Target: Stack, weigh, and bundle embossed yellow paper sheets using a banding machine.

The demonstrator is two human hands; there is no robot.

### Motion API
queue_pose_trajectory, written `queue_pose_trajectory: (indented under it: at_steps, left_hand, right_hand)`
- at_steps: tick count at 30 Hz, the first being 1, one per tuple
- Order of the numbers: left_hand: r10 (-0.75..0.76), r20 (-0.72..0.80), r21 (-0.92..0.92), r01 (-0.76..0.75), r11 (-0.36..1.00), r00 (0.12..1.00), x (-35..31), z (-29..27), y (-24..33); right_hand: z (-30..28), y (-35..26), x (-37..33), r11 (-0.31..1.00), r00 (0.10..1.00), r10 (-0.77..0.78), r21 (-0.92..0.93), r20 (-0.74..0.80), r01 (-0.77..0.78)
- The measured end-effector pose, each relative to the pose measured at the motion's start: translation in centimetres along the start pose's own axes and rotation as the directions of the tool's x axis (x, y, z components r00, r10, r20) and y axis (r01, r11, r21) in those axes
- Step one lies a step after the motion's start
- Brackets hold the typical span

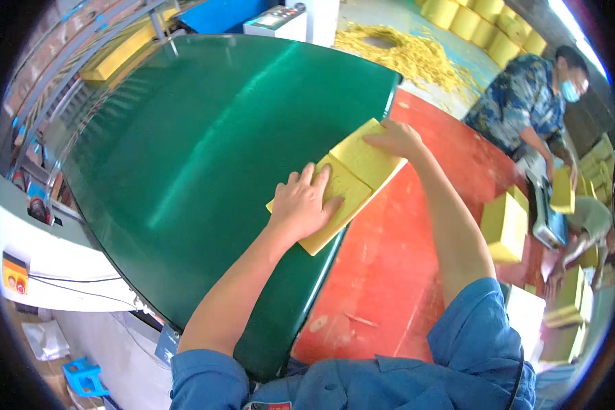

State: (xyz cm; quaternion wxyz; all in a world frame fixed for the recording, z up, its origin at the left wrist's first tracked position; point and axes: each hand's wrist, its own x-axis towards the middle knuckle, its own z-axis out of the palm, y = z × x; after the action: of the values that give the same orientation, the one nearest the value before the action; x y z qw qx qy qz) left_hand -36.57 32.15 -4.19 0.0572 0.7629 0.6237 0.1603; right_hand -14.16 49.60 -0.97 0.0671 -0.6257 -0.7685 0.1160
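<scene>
Two yellow paper stacks lie end to end across the seam between the green conveyor belt (205, 130) and the red tabletop (383, 273). My left hand (304, 205) grips the nearer yellow paper stack (345, 195), fingers spread over its left edge and thumb on its top. At the far end, my right hand (396, 139) clasps the corner of the other yellow paper stack (365, 156); its thumb is on top and the remaining fingers are partly hidden. A thin gap line separates the stacks. Both forearms are bare below blue sleeves.
More yellow stacks (504, 229) stand on the red table's right side, beside a blue-grey device (547, 212). A masked co-worker (526, 102) there handles another yellow block (562, 190). Yellow shreds (403, 58) are heaped on the floor behind. An orange switch box (15, 273) is at left.
</scene>
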Motion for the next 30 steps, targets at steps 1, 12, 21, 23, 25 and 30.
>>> queue_pose_trajectory:
  at_steps: [1, 12, 21, 23, 25, 30]
  left_hand:
    - [0.070, 0.036, 0.014, -0.070, 0.997, 0.997, -1.0, -0.2, 1.5]
    - [0.480, 0.211, -0.068, -0.477, 0.876, 0.851, -15.0, 0.6, 16.1]
    - [0.447, 0.221, -0.105, -0.435, 0.895, 0.867, -25.3, 1.4, 23.8]
    - [0.387, 0.216, -0.019, -0.393, 0.920, 0.896, -27.3, 1.3, 24.7]
    - [0.364, 0.212, 0.046, -0.381, 0.923, 0.907, -29.1, 1.1, 26.1]
    - [0.310, 0.181, -0.018, -0.312, 0.950, 0.933, -32.3, 1.7, 30.5]
  right_hand:
    - [-0.2, 1.7, -2.6, 1.000, 1.000, 0.029, -0.006, -0.005, -0.029]
    - [-0.1, 11.4, -33.8, 0.924, 0.907, 0.379, 0.029, -0.184, -0.381]
    - [0.1, 12.1, -43.3, 1.000, 0.746, 0.027, 0.006, -0.665, -0.031]
    - [-0.8, 9.6, -48.0, 0.965, 0.718, -0.022, 0.172, -0.695, 0.196]
    - [-0.5, 8.2, -54.2, 0.815, 0.743, -0.068, 0.392, -0.666, 0.426]
    - [9.9, 9.2, -67.1, 0.161, 0.936, 0.186, 0.930, 0.300, -0.330]
